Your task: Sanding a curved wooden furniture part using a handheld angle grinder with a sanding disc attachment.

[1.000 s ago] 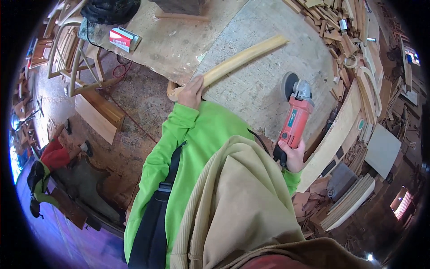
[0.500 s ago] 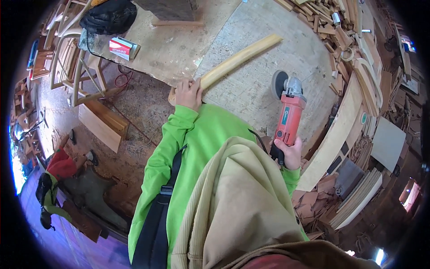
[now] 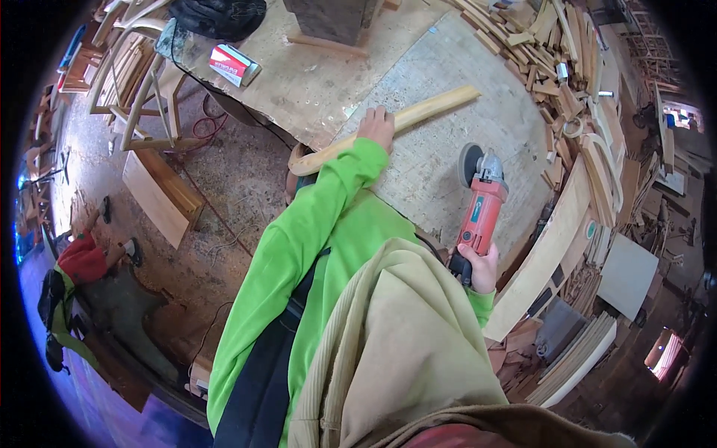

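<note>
A long, slightly curved piece of wood lies slantwise on the worktable, its rounded near-left end jutting past the table edge by my body. My left hand is closed over the middle of this piece, fingers bent across it. On the right, my right hand grips the rear of a red angle grinder. The grinder's metal head points away from me, and its round dark disc stands on edge, facing left, apart from the wood. Whether the disc spins cannot be made out.
The worktable carries a red-and-white box, a black bag and a dark block. Wood offcuts pile up at the right. Chair frames stand left. Another person is at lower left.
My left hand has slid right and farther along the wood, away from its near end. The wood appears shifted slightly, while the grinder stays in my right hand.
</note>
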Tool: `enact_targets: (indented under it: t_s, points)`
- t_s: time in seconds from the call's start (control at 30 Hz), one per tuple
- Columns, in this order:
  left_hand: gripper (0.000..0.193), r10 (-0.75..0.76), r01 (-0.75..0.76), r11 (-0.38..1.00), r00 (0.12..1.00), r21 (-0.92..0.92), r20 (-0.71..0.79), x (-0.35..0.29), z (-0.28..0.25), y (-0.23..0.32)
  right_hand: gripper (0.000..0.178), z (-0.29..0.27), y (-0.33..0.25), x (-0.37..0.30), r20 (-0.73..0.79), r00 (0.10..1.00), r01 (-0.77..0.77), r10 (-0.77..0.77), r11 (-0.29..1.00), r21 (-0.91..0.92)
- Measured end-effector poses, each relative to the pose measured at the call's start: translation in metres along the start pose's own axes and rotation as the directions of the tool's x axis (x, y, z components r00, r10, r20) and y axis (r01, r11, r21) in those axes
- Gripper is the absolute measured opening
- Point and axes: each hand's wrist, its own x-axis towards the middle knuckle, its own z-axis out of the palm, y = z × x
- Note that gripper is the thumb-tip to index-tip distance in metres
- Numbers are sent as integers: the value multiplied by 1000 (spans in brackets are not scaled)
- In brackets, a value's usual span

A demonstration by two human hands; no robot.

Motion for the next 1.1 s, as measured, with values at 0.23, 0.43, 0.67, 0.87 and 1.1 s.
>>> enact_targets:
  t_s: [0.23,0.43,0.67,0.87,1.1]
  points:
    - [27,-73,77,995,995,-67,62,-3,-7,-9,35,5,9,-17,-42,999,23,-24,999,-24]
    - [36,-236,212,850,972,-482,11,-58,-63,-57,36,3,16,-25,-50,998,25,-25,1000,3]
    - [57,-868,502,-387,85,-773,489,-162,-52,-234,35,0,12,-30,-62,998,-1,2,1000,14]
    - [56,-352,355,-851,162,-387,922,-130,19,-248,34,8,4,-36,-66,998,-15,12,999,-52]
    - [36,-535,606,-512,330,-609,778,-133,88,-282,37,7,9,-53,-83,995,-61,60,998,-18]
